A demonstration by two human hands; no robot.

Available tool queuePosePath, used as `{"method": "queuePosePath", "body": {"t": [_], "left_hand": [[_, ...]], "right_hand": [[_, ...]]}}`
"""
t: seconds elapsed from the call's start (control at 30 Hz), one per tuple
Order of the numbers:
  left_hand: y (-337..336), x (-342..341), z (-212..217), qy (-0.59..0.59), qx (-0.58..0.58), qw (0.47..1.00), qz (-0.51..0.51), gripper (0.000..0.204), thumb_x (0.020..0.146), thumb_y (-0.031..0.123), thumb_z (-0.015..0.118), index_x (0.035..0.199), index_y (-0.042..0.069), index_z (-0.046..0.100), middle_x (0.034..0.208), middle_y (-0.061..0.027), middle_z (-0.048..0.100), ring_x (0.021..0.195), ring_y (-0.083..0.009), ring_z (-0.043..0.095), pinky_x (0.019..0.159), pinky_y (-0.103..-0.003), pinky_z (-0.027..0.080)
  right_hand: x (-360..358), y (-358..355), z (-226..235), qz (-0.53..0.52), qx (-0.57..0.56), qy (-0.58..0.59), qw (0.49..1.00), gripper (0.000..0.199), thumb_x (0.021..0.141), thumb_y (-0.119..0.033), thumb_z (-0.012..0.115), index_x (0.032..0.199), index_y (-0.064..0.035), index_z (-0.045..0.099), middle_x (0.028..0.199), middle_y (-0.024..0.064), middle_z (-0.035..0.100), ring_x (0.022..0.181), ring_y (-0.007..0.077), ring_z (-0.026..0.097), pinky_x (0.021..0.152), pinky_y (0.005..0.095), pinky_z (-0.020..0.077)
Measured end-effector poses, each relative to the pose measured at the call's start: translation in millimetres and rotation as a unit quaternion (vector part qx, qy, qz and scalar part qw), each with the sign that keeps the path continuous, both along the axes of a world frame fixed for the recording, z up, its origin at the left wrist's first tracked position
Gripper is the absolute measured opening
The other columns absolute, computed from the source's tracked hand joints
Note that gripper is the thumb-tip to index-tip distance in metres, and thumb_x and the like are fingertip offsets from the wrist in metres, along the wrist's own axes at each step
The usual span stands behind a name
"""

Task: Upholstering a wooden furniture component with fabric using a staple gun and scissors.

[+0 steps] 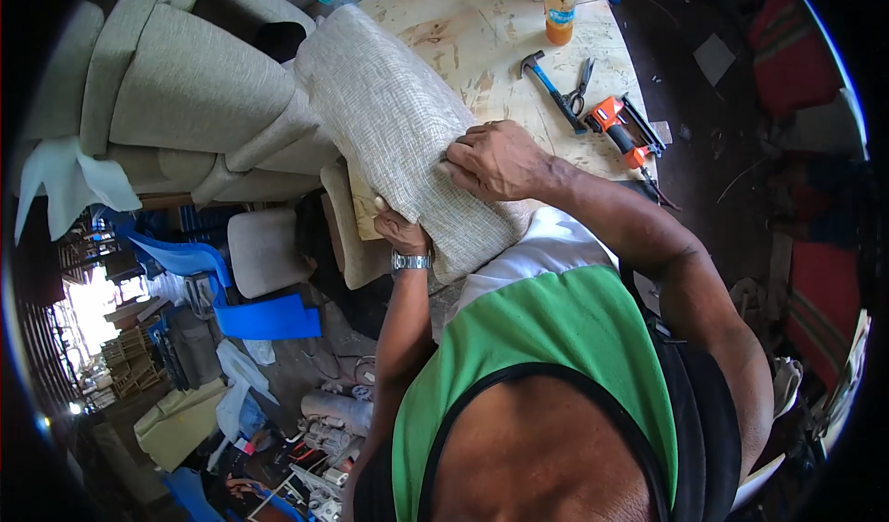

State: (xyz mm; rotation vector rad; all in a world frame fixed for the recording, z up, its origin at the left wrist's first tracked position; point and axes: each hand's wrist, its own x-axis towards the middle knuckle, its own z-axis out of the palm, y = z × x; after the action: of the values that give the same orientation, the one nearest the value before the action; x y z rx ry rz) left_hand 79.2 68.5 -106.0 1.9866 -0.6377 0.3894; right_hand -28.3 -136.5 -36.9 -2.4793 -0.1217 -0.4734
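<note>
A long, padded cushion (398, 105) in pale grey-beige woven fabric lies across the near left part of the wooden table, its near end close against my body. My left hand (403, 233), with a metal watch on the wrist, grips the cushion's left edge; most of its fingers are hidden beneath. On the top face, near the right edge, my right hand (495, 161) presses with curled fingers, which seem to pinch the fabric. Right of the cushion lie a blue-handled claw hammer (553, 89), dark scissors (581, 89) and an orange-and-black staple gun (622, 128).
A bottle of orange liquid (559, 12) stands at the far side of the worn wooden table (463, 31). Grey upholstered seating (194, 77) crowds the left. Below it are a loose padded panel (269, 253), blue curved pieces (269, 318) and floor clutter. Red striped upholstery (820, 290) stands at right.
</note>
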Motion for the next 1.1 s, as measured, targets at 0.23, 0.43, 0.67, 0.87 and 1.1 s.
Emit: {"method": "queuePosePath", "body": {"t": [0.23, 0.43, 0.67, 0.87, 1.1], "left_hand": [[29.0, 12.7, -11.6, 0.095, 0.006, 0.995, -0.034, 0.057, 0.105, 0.038, 0.033, 0.086, -0.007, 0.062, 0.084, -0.0182, 0.070, 0.070, -0.0298, 0.064, 0.063, -0.044, 0.045], [107.9, -15.0, -83.9, 0.473, -0.227, 0.849, -0.060, 0.055, 0.101, 0.041, 0.041, 0.137, 0.001, 0.047, 0.131, -0.0132, 0.058, 0.119, -0.0253, 0.055, 0.102, -0.043, 0.040], [125.4, -78.6, -31.2, 0.439, 0.003, 0.853, -0.282, 0.061, 0.091, 0.034, 0.065, 0.138, 0.002, 0.045, 0.130, -0.0105, 0.058, 0.117, -0.0214, 0.055, 0.103, -0.039, 0.042], [105.4, -79.7, -30.5, 0.299, 0.109, 0.901, -0.294, 0.041, 0.087, 0.023, 0.070, 0.121, 0.001, 0.060, 0.111, -0.0200, 0.066, 0.102, -0.0350, 0.063, 0.088, -0.041, 0.049], [74.4, -86.6, 12.4, 0.228, 0.015, 0.957, -0.176, 0.036, 0.094, 0.025, 0.061, 0.116, -0.003, 0.062, 0.107, -0.0199, 0.067, 0.096, -0.0326, 0.064, 0.082, -0.042, 0.048]], "right_hand": [[-1.7, -16.0, -46.3, -0.103, 0.495, 0.005, 0.863, 0.038, 0.104, -0.037, 0.043, 0.100, -0.0020, 0.059, 0.085, 0.0044, 0.061, 0.082, 0.0154, 0.058, 0.076, 0.0311, 0.0480], [-73.2, -51.5, -176.3, -0.272, 0.423, 0.222, 0.835, 0.060, 0.101, -0.053, 0.037, 0.109, 0.0010, 0.060, 0.103, 0.0091, 0.066, 0.095, 0.0208, 0.062, 0.082, 0.0344, 0.0488], [-112.9, -11.3, -239.4, -0.256, 0.365, 0.399, 0.801, 0.077, 0.098, -0.061, 0.035, 0.132, 0.0066, 0.051, 0.127, 0.0252, 0.059, 0.125, 0.0338, 0.052, 0.107, 0.0364, 0.0363], [-40.8, 6.2, -201.0, -0.134, 0.404, 0.255, 0.868, 0.076, 0.102, -0.057, 0.026, 0.144, 0.0063, 0.036, 0.146, 0.0241, 0.043, 0.137, 0.0307, 0.040, 0.113, 0.0343, 0.0291], [-1.4, 38.9, -123.1, -0.025, 0.602, 0.270, 0.751, 0.084, 0.100, -0.063, 0.015, 0.149, 0.0043, 0.027, 0.149, 0.0186, 0.040, 0.139, 0.0267, 0.036, 0.116, 0.0340, 0.0254]]}}
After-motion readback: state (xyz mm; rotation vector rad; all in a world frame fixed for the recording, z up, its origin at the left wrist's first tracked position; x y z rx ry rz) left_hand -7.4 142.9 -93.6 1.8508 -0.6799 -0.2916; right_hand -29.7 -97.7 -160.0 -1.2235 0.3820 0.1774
